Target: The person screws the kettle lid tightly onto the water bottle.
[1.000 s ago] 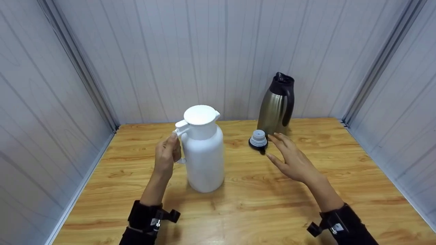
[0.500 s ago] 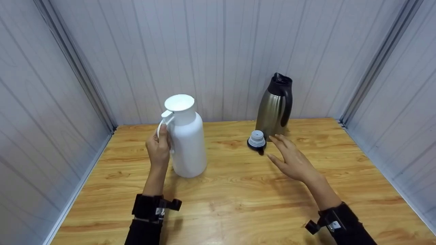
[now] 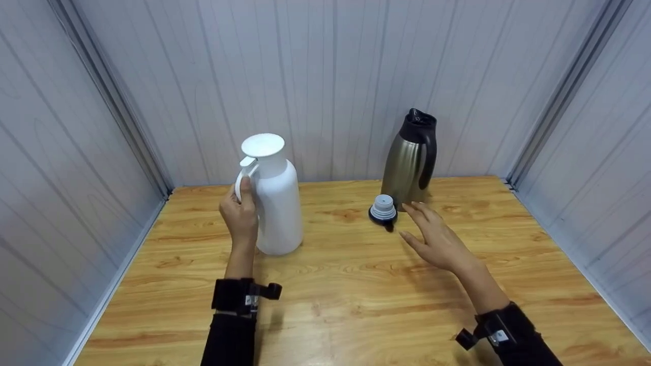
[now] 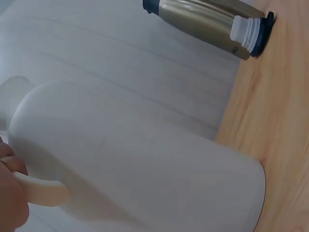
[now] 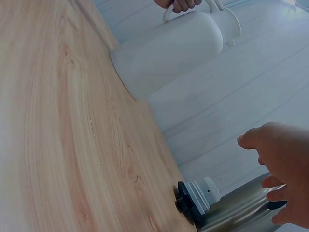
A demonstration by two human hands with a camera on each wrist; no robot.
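White jug (image 3: 274, 203) stands upright on the wooden table (image 3: 356, 284), its base down and its flat lid on top, with the left hand (image 3: 239, 216) curled round the looped handle (image 3: 242, 178) on the side nearest that hand; the left wrist view shows the fingers (image 4: 12, 193) wrapped on the handle against the smooth white body (image 4: 145, 179). Its shell looks like hard, glossy plastic, so it should be stiff and somewhat slippery on the bare wall, and the handle is the sound place to take it; how heavy it is depends on what it holds, which cannot be told. The right hand (image 3: 437, 239) hovers low over the table with fingers spread and relaxed, holding nothing, well apart from the jug on the far side of the left hand. Just beyond its fingertips lies a grey and black stopper (image 3: 383, 209), loose on the wood, and right behind that stands a steel flask (image 3: 411, 160) with a black handle and an open black top. In the right wrist view the stopper (image 5: 195, 198) sits touching or just beside the flask's foot (image 5: 236, 212).
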